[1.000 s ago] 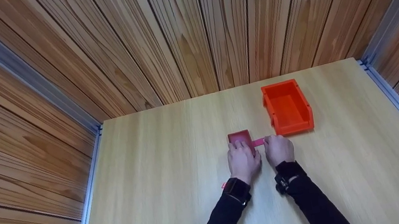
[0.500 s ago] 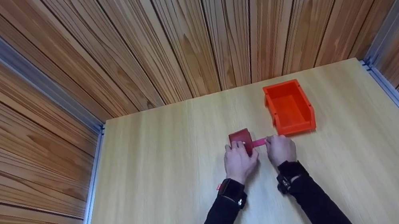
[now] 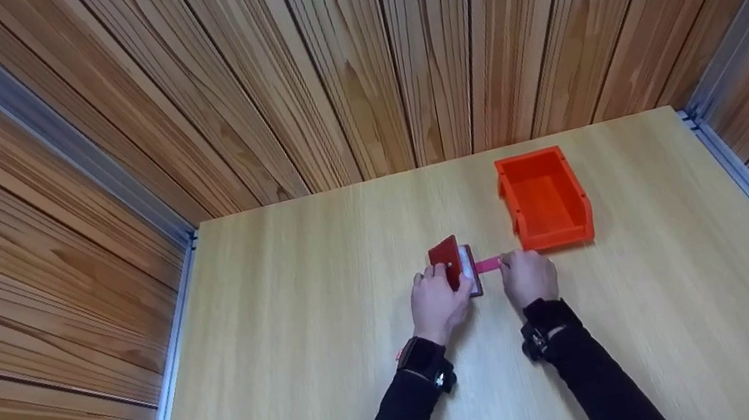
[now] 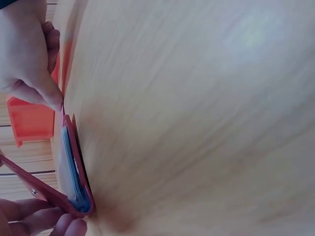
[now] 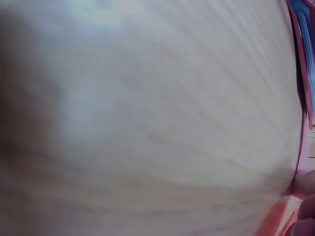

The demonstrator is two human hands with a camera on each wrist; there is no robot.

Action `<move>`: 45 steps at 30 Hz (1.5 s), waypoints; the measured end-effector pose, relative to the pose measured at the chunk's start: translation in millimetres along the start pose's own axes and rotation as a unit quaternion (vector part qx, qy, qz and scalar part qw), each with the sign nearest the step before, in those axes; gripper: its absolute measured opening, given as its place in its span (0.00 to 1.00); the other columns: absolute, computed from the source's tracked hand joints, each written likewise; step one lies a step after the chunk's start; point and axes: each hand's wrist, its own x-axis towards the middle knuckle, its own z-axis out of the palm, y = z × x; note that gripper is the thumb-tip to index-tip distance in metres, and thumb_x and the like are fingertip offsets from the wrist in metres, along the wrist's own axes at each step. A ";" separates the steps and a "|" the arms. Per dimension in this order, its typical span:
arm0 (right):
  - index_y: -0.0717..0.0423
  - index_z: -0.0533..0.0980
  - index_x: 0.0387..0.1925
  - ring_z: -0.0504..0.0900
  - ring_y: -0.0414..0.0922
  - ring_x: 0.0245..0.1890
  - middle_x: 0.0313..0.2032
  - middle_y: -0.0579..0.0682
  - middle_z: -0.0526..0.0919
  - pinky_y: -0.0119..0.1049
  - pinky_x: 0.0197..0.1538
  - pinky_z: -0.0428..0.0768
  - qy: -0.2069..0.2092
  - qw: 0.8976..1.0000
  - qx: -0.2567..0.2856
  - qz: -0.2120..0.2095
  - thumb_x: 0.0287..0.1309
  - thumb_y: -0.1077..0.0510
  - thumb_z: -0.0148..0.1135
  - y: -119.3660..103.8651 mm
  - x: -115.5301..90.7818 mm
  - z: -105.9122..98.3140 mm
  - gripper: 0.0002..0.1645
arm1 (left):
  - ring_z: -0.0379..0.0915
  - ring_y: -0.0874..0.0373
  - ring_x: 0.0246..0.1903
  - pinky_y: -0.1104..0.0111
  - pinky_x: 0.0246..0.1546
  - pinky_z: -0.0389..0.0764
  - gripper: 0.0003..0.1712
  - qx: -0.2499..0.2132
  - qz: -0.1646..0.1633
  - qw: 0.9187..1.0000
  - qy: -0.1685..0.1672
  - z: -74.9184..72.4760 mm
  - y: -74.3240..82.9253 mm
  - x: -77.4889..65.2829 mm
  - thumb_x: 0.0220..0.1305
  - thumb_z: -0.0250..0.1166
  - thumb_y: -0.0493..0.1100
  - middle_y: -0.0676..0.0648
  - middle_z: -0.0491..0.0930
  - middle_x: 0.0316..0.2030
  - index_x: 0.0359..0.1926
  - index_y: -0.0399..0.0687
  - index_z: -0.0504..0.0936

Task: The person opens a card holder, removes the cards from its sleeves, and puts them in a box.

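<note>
A small red card holder [image 3: 449, 258] lies on the table, its cover raised toward the left. Inside, a stack of clear plastic sleeves [image 4: 71, 164] shows, and a metal snap [image 4: 34, 192] sits on the cover. My left hand [image 3: 438, 303] holds the cover's edge between thumb and fingers; in the left wrist view its fingers lie behind the cover. From the holder's right side a pink strap [image 3: 487, 265] stretches flat, and my right hand [image 3: 530, 277] pinches its end. The right wrist view catches only fingertips [image 5: 306, 183] at the strap.
An orange open-front bin [image 3: 545, 200] stands just beyond my right hand. Wood-panelled walls [image 3: 351, 69] rise behind and at both sides of the light wooden table [image 3: 300, 313]. Metal rails [image 3: 166, 374] run along its side edges.
My left hand has drawn leftward and lifted the card holder's cover, so the sleeves inside now show. My right hand keeps its pinch on the strap, almost unmoved.
</note>
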 end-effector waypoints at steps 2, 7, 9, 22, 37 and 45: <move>0.59 0.89 0.30 0.85 0.60 0.25 0.25 0.59 0.87 0.56 0.29 0.79 -0.005 1.000 -0.002 0.001 0.62 0.64 0.66 -0.6 -0.1 0.1 0.09 | 0.78 0.49 0.43 0.60 0.49 0.80 0.29 -0.022 -0.005 1.000 -0.002 -1.5 -3.5 -1.4 0.70 0.54 0.55 0.41 0.85 0.49 0.57 0.36 0.83; 0.61 0.90 0.33 0.86 0.59 0.28 0.27 0.60 0.89 0.55 0.31 0.81 -0.007 1.000 -0.005 0.002 0.63 0.64 0.67 -2.3 0.1 0.4 0.08 | 0.81 0.46 0.49 0.57 0.55 0.81 0.30 -0.055 -0.003 0.998 -0.001 -5.4 -11.8 -3.5 0.73 0.51 0.53 0.38 0.85 0.54 0.62 0.34 0.81; 0.62 0.90 0.35 0.87 0.59 0.29 0.29 0.60 0.89 0.55 0.33 0.82 -0.008 1.000 -0.005 0.001 0.63 0.64 0.67 -3.0 0.1 0.2 0.07 | 0.82 0.45 0.50 0.56 0.55 0.82 0.29 -0.062 0.007 0.998 0.003 -7.3 -15.0 -3.6 0.73 0.51 0.51 0.37 0.86 0.53 0.61 0.33 0.81; 0.62 0.90 0.36 0.86 0.60 0.28 0.30 0.61 0.89 0.55 0.32 0.82 -0.014 1.000 0.001 0.000 0.63 0.65 0.68 0.1 -0.1 -1.1 0.07 | 0.75 0.57 0.27 0.59 0.33 0.82 0.21 -0.145 -0.001 0.989 0.042 -13.1 -38.3 -10.3 0.74 0.47 0.40 0.45 0.81 0.26 0.55 0.32 0.81; 0.63 0.89 0.37 0.87 0.61 0.29 0.30 0.62 0.89 0.57 0.32 0.82 -0.006 1.000 -0.001 -0.002 0.62 0.63 0.69 4.1 0.6 1.2 0.07 | 0.50 0.65 0.17 0.73 0.20 0.53 0.37 -0.001 -0.021 0.999 0.051 -18.1 -61.6 -16.6 0.68 0.59 0.36 0.59 0.55 0.16 0.77 0.39 0.63; 0.62 0.89 0.39 0.88 0.60 0.32 0.33 0.62 0.90 0.57 0.36 0.83 -0.018 1.000 0.008 0.007 0.63 0.63 0.69 -0.3 -0.3 1.4 0.08 | 0.69 0.58 0.17 0.63 0.18 0.73 0.33 0.128 0.005 0.989 0.068 -16.1 -74.2 -20.0 0.62 0.65 0.39 0.51 0.72 0.14 0.68 0.32 0.74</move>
